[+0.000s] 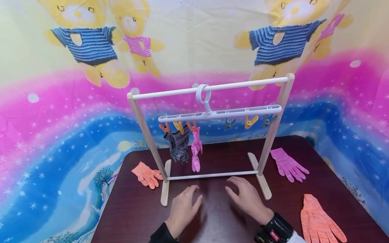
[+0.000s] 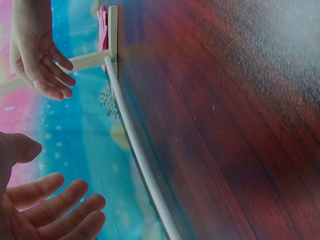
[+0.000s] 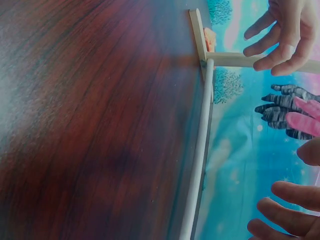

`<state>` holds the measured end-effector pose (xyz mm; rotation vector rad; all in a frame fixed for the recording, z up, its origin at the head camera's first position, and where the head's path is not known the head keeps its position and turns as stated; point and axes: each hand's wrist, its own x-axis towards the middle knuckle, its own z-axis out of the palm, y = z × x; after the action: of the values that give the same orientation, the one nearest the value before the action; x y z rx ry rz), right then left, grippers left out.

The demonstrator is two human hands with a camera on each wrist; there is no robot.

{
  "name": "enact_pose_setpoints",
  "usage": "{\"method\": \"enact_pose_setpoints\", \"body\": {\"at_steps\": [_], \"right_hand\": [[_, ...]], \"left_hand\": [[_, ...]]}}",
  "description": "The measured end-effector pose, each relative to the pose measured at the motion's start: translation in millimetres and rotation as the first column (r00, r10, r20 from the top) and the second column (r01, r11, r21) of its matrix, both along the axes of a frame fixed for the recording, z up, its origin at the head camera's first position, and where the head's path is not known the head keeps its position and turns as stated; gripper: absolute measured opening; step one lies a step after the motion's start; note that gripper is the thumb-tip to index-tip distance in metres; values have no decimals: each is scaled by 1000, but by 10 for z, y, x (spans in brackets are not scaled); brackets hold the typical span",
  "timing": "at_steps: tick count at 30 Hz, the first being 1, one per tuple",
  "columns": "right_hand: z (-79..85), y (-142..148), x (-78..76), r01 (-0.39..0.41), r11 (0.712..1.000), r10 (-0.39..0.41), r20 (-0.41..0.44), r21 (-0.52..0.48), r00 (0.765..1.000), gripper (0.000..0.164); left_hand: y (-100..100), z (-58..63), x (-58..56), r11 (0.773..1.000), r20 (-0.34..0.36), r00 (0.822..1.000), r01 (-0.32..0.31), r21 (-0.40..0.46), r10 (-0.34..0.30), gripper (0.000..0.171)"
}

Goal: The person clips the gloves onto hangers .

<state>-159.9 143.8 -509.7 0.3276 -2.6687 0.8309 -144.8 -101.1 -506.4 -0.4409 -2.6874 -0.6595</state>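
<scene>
Both hands hover over the table in front of a small drying rack, fingers loosely bent and nothing between them. My left hand (image 1: 183,206) is near the rack's left foot; my right hand (image 1: 247,197) is near its right foot, palms facing each other. From the rack's top bar (image 1: 243,83) hangs a white hanger (image 1: 182,117) with clothespins. Dark grey knit gloves (image 1: 181,148) hang at its left from an orange clothespin (image 1: 165,128) and a yellow clothespin (image 1: 178,127). Beside them a pink glove (image 1: 196,152) hangs from another orange clothespin (image 1: 192,126).
Toward the hanger's right, a yellow clothespin (image 1: 251,122) and two teal ones hold nothing. An orange glove (image 1: 147,175) lies left of the rack. A purple glove (image 1: 288,164) and another orange glove (image 1: 319,219) lie at the right. A low white crossbar (image 1: 212,176) joins the feet.
</scene>
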Motion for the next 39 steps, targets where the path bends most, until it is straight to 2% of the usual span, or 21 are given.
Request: {"method": "enact_pose_setpoints", "body": {"at_steps": [15,23,32,39], "right_hand": [[-132,340,43,51,999,-51,3,11,999,27],[-197,563,104,83,996,-84,17,34,996,26],[-307,815,208,133,991,-134,39,32,990,27],[-341,987,276,168,985,-169,45,37,985,26]], "left_hand": [[137,-62,53,994,39,994,103,-32,-102,28],[204,-110,85,990,14,992,126,-55,-126,30],[300,-136,117,984,46,986,163,-67,-160,30],[346,-170,150,980,-1,984,179,-86,-180,30]]}}
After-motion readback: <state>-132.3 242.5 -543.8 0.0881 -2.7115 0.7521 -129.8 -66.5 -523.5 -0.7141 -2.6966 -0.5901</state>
